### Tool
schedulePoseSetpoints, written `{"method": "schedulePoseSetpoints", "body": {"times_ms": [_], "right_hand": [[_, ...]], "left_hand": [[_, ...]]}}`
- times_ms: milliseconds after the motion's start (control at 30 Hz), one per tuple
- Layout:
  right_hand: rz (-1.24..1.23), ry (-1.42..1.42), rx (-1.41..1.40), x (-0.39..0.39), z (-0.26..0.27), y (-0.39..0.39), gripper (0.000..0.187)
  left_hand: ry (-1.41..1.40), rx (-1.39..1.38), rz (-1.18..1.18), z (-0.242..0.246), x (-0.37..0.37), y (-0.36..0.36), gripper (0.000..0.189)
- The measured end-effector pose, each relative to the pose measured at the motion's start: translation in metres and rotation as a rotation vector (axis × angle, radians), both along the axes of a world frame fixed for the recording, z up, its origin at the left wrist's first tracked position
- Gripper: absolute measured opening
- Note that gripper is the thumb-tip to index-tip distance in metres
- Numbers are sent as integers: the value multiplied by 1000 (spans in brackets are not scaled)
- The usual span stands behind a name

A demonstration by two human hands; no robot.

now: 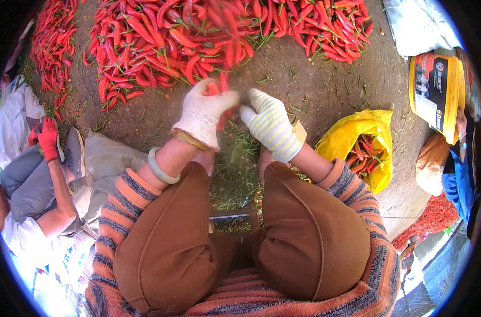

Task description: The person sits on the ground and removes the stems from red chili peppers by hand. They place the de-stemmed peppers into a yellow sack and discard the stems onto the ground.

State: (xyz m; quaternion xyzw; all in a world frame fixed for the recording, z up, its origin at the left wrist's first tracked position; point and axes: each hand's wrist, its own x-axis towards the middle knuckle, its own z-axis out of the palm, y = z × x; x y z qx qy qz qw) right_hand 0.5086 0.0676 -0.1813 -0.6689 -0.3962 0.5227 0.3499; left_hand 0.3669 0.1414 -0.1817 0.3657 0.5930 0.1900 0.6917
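A white knitted glove covers my left hand [206,113], which is closed around red chili peppers [213,88]; some poke out above and below it. My right hand [271,123] wears a white glove with yellow-green stripes. Its fingertips meet the left hand's fingers, where blur hides whether they pinch a stem. Beyond both hands lies a large heap of red chilies [165,43] with green stems. Green stems [236,170] are piled between my legs.
A yellow bag [343,126] with darker chilies stands to the right. Farther right is a yellow bucket [454,99], near another person's hand. At the left sits a person in red gloves [48,138], by a second chili pile [54,43]. Loose stems litter the ground.
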Motion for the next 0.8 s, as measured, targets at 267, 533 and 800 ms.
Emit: {"method": "schedulePoseSetpoints", "body": {"times_ms": [267,533,800], "right_hand": [[-118,489,-104,14,7,10,30],[-84,353,-98,10,23,15,24],[-249,421,-141,2,21,14,26]], "left_hand": [[109,252,-152,23,2,8,31],[275,818,-309,30,5,5,27],[161,924,-300,30,6,2,23]]}}
